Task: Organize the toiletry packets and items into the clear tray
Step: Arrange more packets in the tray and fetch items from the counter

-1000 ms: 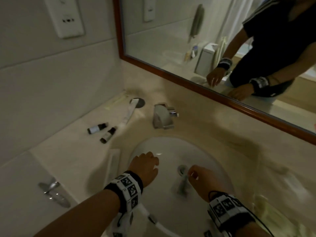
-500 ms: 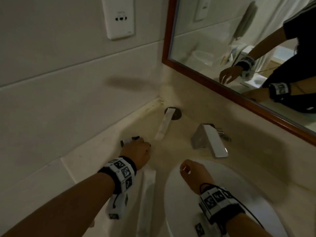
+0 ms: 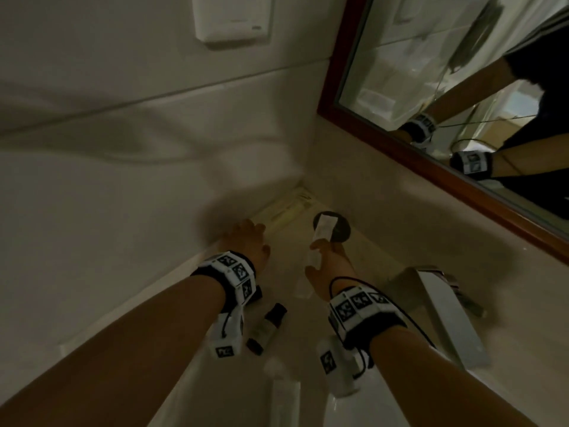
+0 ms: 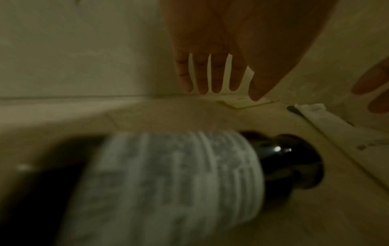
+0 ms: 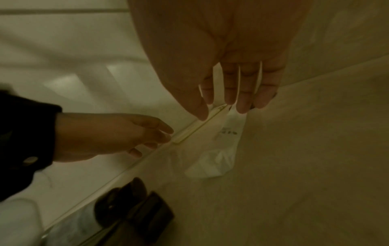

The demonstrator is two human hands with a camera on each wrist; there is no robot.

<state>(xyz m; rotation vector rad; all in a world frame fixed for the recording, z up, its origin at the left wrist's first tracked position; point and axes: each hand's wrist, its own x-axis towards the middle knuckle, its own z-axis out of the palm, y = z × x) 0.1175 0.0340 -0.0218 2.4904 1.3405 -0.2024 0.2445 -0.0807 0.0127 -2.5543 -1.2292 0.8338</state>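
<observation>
Head view: we record our left hand [image 3: 246, 241] reaching to the back corner of the beige stone counter [image 3: 385, 241], fingers extended toward a flat pale-yellow packet [image 3: 289, 208] lying against the white tiled wall [image 3: 123, 180]; whether the fingertips touch it we cannot tell. Our right hand [image 3: 328, 266] lies over a long white paper sachet [image 3: 321, 232] whose far end rests on a round dark disc [image 3: 341, 231]; from here we cannot tell whether the hand grips the sachet. Two small dark bottles with pale labels [image 3: 266, 326] lie on the counter between our wrists. A chrome faucet [image 3: 443, 315] stands to the right, under a wood-framed mirror [image 3: 431, 167]; a white wall plate [image 3: 231, 20] sits above. No clear tray is identifiable. Left wrist view: the left hand's fingers [image 4: 216, 74] are straight and slightly spread, holding nothing, tips just above the pale-yellow packet [image 4: 242, 102]; one dark bottle [image 4: 179, 183] lies blurred in the foreground, the white sachet [image 4: 336, 126] to the right. Right wrist view: the right hand's fingers [image 5: 231, 88] are straight, hanging over the white sachet [image 5: 227, 144], holding nothing; its near end is crumpled. The left hand [image 5: 109, 134] hovers beside the yellow packet [image 5: 200, 128].
</observation>
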